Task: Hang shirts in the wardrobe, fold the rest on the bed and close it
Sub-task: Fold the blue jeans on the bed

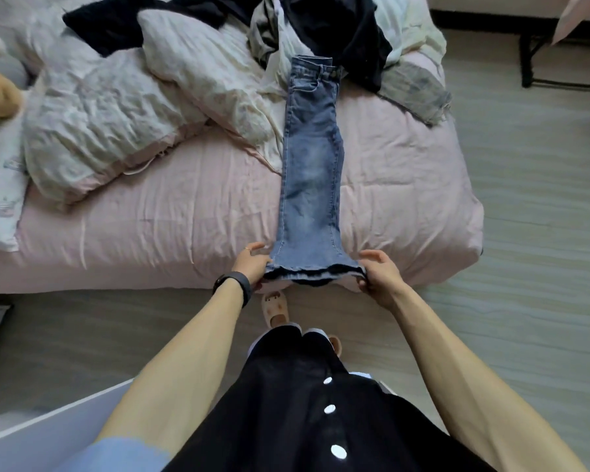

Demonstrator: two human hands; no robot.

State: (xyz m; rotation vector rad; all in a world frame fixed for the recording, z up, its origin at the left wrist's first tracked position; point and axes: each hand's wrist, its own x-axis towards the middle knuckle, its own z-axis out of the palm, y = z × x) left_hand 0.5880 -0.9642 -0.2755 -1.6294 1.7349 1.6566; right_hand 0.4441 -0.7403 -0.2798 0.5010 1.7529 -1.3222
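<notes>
Two hands at the hem of the jeans [309, 172] | my left hand [251, 265] pinches its left corner, fingers [254, 248] closed on the denim | my right hand [377, 275] grips the right corner | jeans lie flat, leg on leg, lengthwise on the pink bed [406, 199], waistband against the dark clothes pile [338, 28], hem at the near edge.

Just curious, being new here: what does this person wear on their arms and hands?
Forearms bare. A black wristband on the left wrist, a thin ring on the left hand, a light blue sleeve at the upper left arm. The right hand wears nothing visible.
</notes>
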